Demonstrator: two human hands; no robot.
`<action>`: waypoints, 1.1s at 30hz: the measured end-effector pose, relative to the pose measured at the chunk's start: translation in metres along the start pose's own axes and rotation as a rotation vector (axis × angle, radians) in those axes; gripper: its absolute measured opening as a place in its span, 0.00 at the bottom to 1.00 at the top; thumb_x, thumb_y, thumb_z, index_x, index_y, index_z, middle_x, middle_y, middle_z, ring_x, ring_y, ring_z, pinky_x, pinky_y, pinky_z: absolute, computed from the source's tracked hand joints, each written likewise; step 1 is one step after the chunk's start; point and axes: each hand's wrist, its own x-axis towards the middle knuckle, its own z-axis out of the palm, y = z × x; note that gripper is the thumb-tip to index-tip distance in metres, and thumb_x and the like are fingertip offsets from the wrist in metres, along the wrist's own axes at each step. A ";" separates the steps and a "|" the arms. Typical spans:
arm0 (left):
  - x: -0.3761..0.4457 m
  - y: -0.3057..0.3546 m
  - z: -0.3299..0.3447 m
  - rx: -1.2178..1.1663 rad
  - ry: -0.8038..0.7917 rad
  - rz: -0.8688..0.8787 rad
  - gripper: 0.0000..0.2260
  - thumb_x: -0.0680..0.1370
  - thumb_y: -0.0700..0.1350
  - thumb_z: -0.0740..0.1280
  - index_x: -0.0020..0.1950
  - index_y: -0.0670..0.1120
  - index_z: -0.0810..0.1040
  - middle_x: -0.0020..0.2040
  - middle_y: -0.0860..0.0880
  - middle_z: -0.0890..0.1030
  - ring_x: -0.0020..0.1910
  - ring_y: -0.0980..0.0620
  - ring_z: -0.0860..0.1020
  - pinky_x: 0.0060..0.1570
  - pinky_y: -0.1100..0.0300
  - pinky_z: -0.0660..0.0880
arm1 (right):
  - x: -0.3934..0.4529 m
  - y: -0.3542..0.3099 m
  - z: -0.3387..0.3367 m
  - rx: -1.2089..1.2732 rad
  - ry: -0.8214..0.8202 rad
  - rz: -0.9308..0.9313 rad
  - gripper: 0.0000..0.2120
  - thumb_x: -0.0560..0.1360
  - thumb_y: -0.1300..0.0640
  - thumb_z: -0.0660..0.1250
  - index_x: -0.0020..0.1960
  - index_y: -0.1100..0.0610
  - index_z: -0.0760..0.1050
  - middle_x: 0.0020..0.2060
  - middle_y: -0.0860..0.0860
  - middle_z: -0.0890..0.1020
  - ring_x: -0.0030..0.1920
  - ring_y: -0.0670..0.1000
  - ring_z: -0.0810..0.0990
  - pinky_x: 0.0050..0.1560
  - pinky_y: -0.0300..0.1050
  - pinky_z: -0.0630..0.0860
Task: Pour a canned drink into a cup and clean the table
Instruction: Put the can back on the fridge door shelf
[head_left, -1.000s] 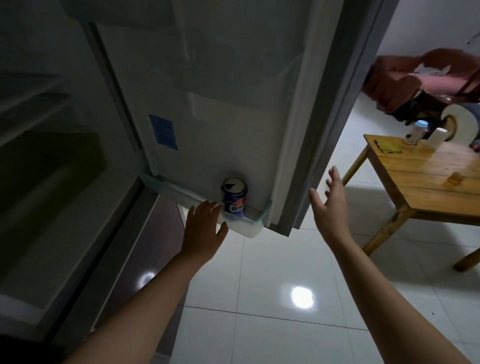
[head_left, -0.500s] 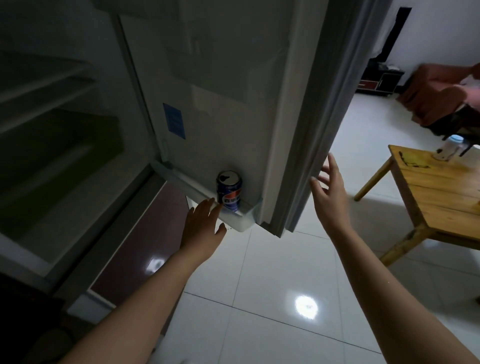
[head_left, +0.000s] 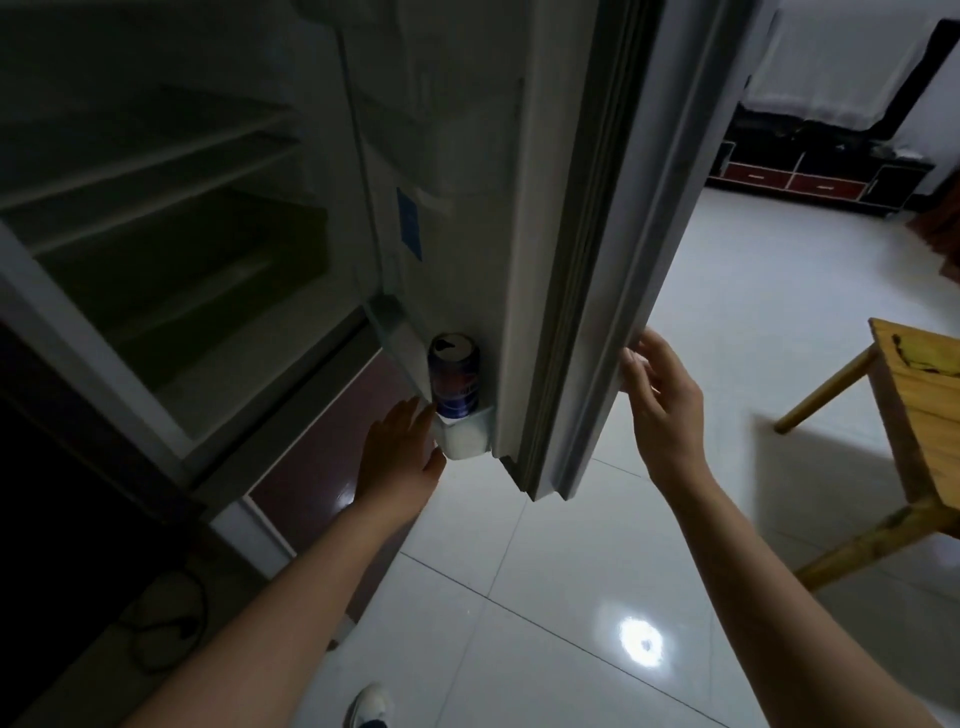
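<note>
One can (head_left: 453, 375) stood upright in the fridge door's bottom shelf (head_left: 462, 441), at about 11 o'clock from the left hand (head_left: 397, 457), which reached toward it spread wide and empty. The right hand (head_left: 662, 402), fingers relaxed, seemingly touched the door (head_left: 587, 249) edge to steady it.

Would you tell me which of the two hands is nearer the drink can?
The left hand, open just below the can in the door shelf; the right hand is across the fridge door.

Fridge interior (head_left: 156, 249) at left dim; lamp glare on glossy floor tiles (head_left: 641, 644) lower right; edges wide-angle bowed.
</note>
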 end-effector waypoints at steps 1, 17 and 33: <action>-0.005 -0.003 -0.003 -0.013 0.001 -0.026 0.26 0.77 0.46 0.61 0.74 0.47 0.57 0.75 0.46 0.58 0.74 0.46 0.55 0.72 0.49 0.56 | -0.004 -0.002 0.005 0.017 -0.027 -0.018 0.20 0.76 0.51 0.58 0.66 0.56 0.70 0.58 0.51 0.79 0.55 0.49 0.78 0.57 0.44 0.77; -0.059 -0.091 -0.051 -0.085 0.061 -0.316 0.27 0.77 0.50 0.61 0.74 0.52 0.55 0.75 0.48 0.59 0.73 0.47 0.58 0.71 0.50 0.60 | -0.044 -0.059 0.118 -0.002 -0.333 -0.298 0.31 0.75 0.39 0.57 0.74 0.41 0.48 0.74 0.46 0.59 0.71 0.51 0.64 0.64 0.60 0.71; -0.086 -0.216 -0.141 -0.251 0.406 -0.361 0.32 0.75 0.41 0.66 0.75 0.46 0.53 0.75 0.44 0.57 0.73 0.46 0.58 0.71 0.51 0.59 | -0.078 -0.119 0.276 -0.106 -0.174 -0.401 0.34 0.73 0.46 0.59 0.74 0.49 0.46 0.74 0.49 0.53 0.74 0.46 0.54 0.71 0.42 0.57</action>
